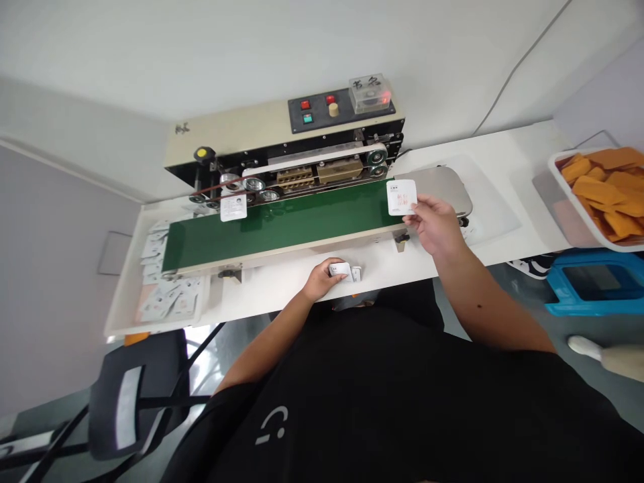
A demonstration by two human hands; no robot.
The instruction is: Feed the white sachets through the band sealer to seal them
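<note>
Between the thumb and fingers of my right hand (437, 223) is a small white sachet (401, 196) with red print, held upright at the right end of the green conveyor belt (312, 221). My left hand (322, 278) is closed around a few white sachets (340, 271) at the table's front edge. Beside its fingertips stands another small white packet (357, 274). A second printed sachet (234, 206) hangs at the left rollers of the band sealing machine (282, 134), over the belt.
At the left end of the belt stands a white tray (204, 295) with many sachets. A white bin (578, 211) of orange packets is on the right. A blue plastic container (594, 305) and a person's shoe (584, 347) are below; a black chair (138, 396) is lower left.
</note>
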